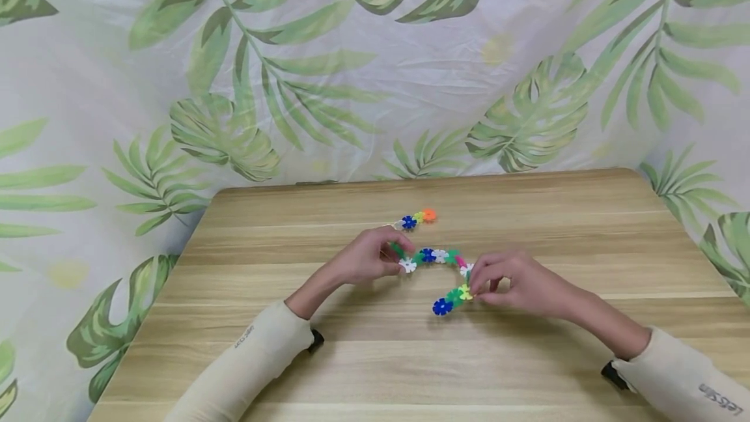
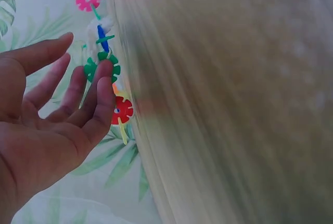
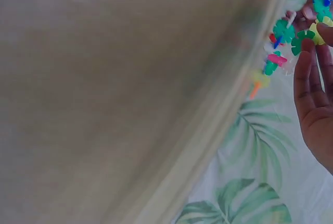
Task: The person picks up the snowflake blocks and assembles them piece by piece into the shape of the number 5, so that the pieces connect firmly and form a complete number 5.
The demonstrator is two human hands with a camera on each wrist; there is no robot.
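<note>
A curved chain of notched flower-shaped plastic discs [image 1: 428, 255] in green, blue, white, pink and yellow lies between the two hands. My right hand [image 1: 521, 282] pinches the chain by its yellow disc [image 1: 465, 292], with a green and a blue disc [image 1: 442, 307] at the end beyond it. My left hand [image 1: 372, 256] is at the chain's other side; its fingertips touch a green disc [image 2: 115, 70] in the left wrist view, the thumb standing apart. Past those fingers a red disc [image 2: 123, 110] shows. The left hand hides part of the chain in the head view.
Farther back, blue, yellow and orange discs [image 1: 430, 215] sit in a short row behind the left hand. The wood-grain table [image 1: 351, 370] reaches to a leaf-patterned cloth [image 1: 351, 83] hanging behind it.
</note>
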